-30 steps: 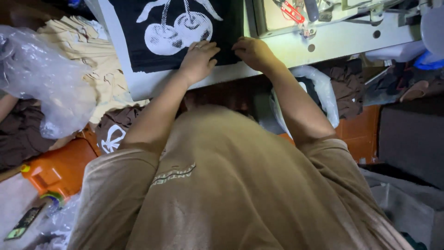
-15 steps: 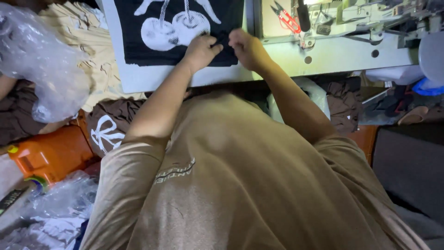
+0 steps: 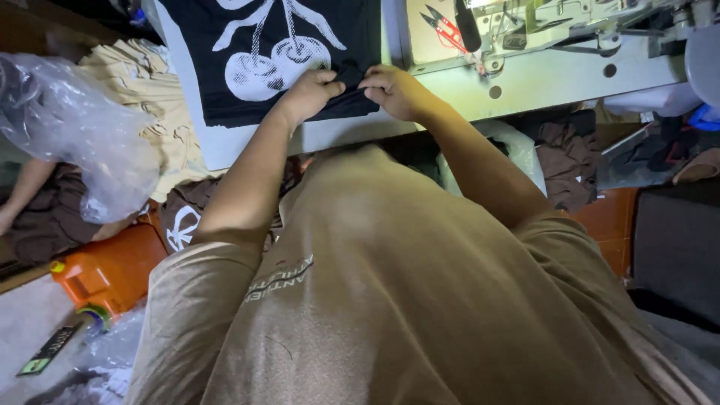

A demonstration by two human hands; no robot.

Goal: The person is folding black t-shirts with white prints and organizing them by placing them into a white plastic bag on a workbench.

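Head view: both hands (image 3: 352, 88) pinching soft black printed fabric (image 3: 277, 56).

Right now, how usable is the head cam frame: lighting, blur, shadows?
Head view: light is uneven, bright on the white sewing table and dim below the table edge. The white print on the black fabric reads clearly. The left hand and right hand are sharp enough to see the fingers pinching the hem. The tan shirt is soft and fills the frame. The clear plastic bag shows glare.

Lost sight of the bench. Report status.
Left hand and right hand both pinching hem of black printed garment. Red snips lie apart by sewing machine. Nothing obstructing.
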